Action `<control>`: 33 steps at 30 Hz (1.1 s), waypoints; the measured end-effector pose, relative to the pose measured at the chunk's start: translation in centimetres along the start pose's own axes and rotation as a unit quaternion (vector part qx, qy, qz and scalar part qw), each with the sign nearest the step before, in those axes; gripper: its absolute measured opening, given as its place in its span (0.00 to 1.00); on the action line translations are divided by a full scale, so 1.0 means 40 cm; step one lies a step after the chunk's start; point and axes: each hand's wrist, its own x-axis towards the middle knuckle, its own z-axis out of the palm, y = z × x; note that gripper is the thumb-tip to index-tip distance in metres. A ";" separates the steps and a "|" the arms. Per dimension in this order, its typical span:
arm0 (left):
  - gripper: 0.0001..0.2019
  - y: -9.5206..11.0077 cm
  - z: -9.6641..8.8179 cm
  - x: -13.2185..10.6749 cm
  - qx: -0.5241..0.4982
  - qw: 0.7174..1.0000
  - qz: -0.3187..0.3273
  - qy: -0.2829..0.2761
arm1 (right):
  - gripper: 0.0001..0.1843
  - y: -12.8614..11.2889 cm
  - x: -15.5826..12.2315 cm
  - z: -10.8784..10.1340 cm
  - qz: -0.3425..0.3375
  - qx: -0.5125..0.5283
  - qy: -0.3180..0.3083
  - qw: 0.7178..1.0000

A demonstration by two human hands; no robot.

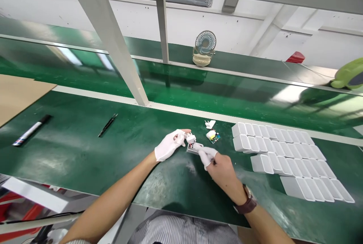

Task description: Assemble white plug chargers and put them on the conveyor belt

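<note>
My left hand (170, 145), in a white glove, is closed on a small white plug cap (191, 138) between thumb and fingertips. Just below that cap lies an open white charger housing (193, 151), with dark and reddish parts, perhaps wires, showing inside. My right hand (219, 166), its fingertips covered in white, grips the right end of this housing; the exact finger contact is partly hidden. Beyond the hands, a small circuit board (213, 136) with a yellow component rests on the green table, and another white plug cap (210, 124) lies behind it.
Several rows of white plastic cases (280, 149) stand on the right of the table (85, 160). To the left are black tweezers (107, 125), a marker (31, 130) and a cardboard sheet (22, 92). A grey post (113, 39) rises behind; a small fan (204, 47) stands farther back.
</note>
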 end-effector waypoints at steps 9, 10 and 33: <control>0.43 0.003 0.028 -0.011 0.001 0.999 -0.015 -0.038 | 0.19 0.034 0.033 0.013 0.107 0.110 -0.018 0.988; 0.42 -0.001 0.028 -0.011 0.009 0.999 -0.016 -0.038 | 0.19 0.039 0.030 0.018 0.088 0.093 -0.016 0.992; 0.44 0.020 0.036 -0.006 0.030 0.997 -0.056 -0.039 | 0.22 0.082 0.025 -0.015 -0.236 -0.118 -0.032 0.964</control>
